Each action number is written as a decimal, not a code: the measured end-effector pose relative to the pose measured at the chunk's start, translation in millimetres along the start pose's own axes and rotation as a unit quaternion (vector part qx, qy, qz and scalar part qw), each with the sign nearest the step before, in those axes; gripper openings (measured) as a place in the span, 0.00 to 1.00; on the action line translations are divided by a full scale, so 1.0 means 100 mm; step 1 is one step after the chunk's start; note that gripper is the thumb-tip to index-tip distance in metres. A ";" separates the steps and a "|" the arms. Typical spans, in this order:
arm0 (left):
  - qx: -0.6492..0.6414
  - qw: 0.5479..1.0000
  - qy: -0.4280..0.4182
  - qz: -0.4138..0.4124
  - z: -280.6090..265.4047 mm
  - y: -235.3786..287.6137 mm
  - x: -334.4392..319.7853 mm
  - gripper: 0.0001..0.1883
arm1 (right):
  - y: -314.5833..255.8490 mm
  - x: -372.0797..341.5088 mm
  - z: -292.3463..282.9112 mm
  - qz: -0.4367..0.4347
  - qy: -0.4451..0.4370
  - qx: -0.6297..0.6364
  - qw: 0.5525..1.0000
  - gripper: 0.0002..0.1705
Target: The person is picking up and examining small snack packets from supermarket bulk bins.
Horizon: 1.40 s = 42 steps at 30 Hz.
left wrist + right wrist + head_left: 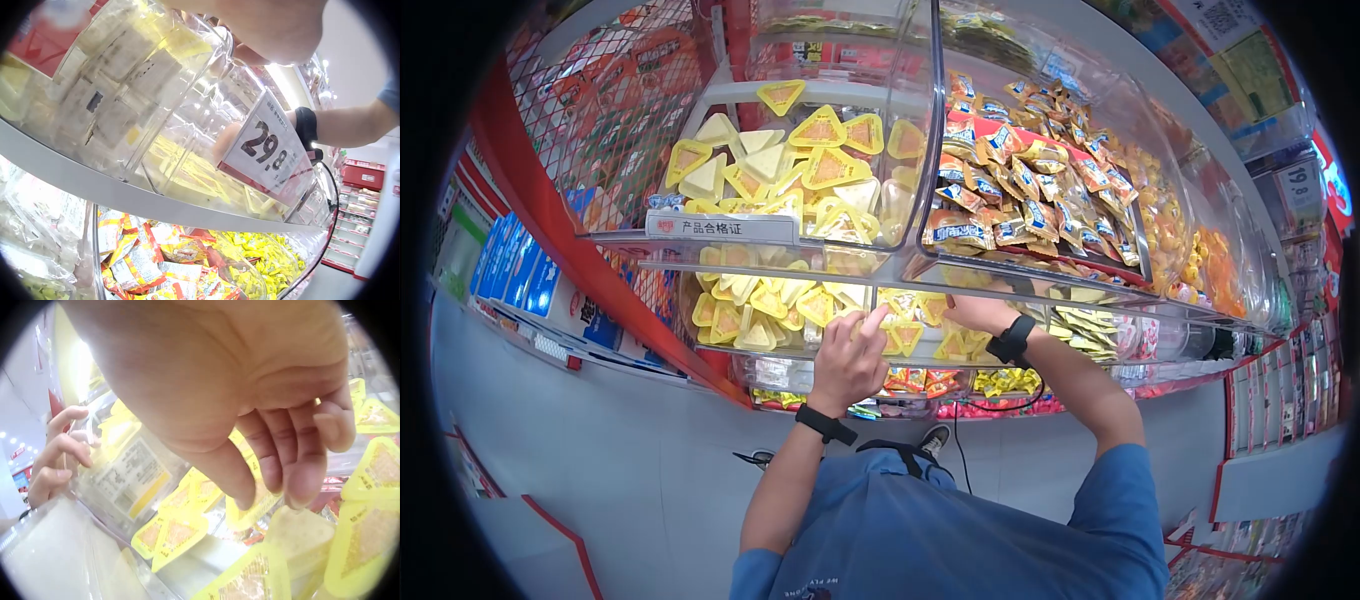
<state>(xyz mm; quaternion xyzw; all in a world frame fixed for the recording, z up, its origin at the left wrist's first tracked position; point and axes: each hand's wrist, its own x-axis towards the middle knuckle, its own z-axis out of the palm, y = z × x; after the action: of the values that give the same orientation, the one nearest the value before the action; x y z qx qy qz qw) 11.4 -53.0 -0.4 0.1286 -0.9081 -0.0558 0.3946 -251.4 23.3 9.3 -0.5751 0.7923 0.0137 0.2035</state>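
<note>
My left hand is at the front of the lower clear bin; the right wrist view shows its fingers curled over a clear plastic edge. The left wrist view shows part of that hand at the top. Inside the bin, my right hand reaches among yellow-edged triangular packs. Seen close in the right wrist view, the right hand hangs loosely bent above a triangular pack, with nothing visibly held. Whether the fingertips touch it is unclear.
An upper clear bin holds more triangular packs, beside gold-wrapped sweets. A price card hangs on the bin front. Below are red and yellow packets. A black cable hangs nearby. A red mesh rack stands left.
</note>
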 end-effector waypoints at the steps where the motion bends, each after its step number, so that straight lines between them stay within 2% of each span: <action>1: 0.002 1.000 0.000 0.001 0.00 0.00 0.00 0.12 | -0.01 -0.01 -0.03 0.020 -0.003 -0.015 1.000 0.23; 4: 0.002 1.000 -0.004 0.001 0.01 0.00 -0.01 0.12 | -0.12 -0.11 -0.08 -0.005 0.048 -0.033 0.998 0.24; 5: 0.001 1.000 -0.005 0.000 0.00 0.00 0.00 0.12 | -0.15 -0.09 -0.09 0.009 -0.003 -0.077 0.997 0.26; 8: -0.001 1.000 -0.007 0.002 -0.01 0.00 0.01 0.12 | -0.23 -0.02 -0.06 0.014 -0.043 -0.086 0.995 0.28; 12: -0.002 1.000 -0.008 0.000 -0.01 0.00 0.00 0.12 | -0.31 0.02 -0.13 0.041 -0.083 0.030 0.995 0.31; 15: -0.001 1.000 -0.005 0.000 -0.01 0.00 0.00 0.12 | -0.28 0.07 -0.14 0.045 -0.072 0.078 0.993 0.34; 18: -0.001 1.000 -0.005 0.000 -0.02 0.00 0.01 0.12 | -0.14 0.10 0.01 0.012 -0.004 0.089 0.996 0.34; 21: -0.001 1.000 -0.004 0.001 -0.02 0.00 0.00 0.11 | -0.14 0.08 -0.04 0.041 -0.034 0.075 0.996 0.35; 24: -0.008 1.000 -0.002 0.001 -0.02 0.01 0.01 0.12 | 0.12 0.17 0.22 -0.001 0.021 0.074 0.997 0.35; 27: -0.020 1.000 -0.003 -0.002 -0.03 0.01 0.01 0.15 | 0.19 0.30 0.20 0.074 -0.117 0.122 0.983 0.37; 30: -0.011 1.000 -0.005 -0.002 -0.02 0.02 0.00 0.13 | -0.19 0.08 -0.17 0.147 -0.161 0.111 0.970 0.39; 33: -0.003 1.000 -0.001 -0.003 0.00 0.02 0.01 0.11 | -0.02 0.17 0.04 0.106 -0.138 0.177 0.969 0.41; 36: -0.010 1.000 -0.002 -0.003 0.00 0.00 -0.01 0.12 | 0.06 0.22 0.03 0.116 -0.180 0.142 0.966 0.43; 39: -0.017 1.000 -0.003 -0.002 -0.01 0.01 0.00 0.14 | 0.06 0.16 0.04 0.125 -0.129 0.162 0.970 0.43; 42: -0.014 1.000 -0.004 -0.002 -0.01 0.02 0.00 0.14 | -0.03 0.07 0.03 0.124 -0.039 0.110 0.986 0.35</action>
<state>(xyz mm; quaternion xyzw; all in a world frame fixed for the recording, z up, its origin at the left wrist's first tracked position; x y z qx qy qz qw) 11.4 -51.7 0.9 0.1244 -0.9086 -0.0696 0.3925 -249.9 16.7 4.9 -0.4460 0.8455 -0.0260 0.2924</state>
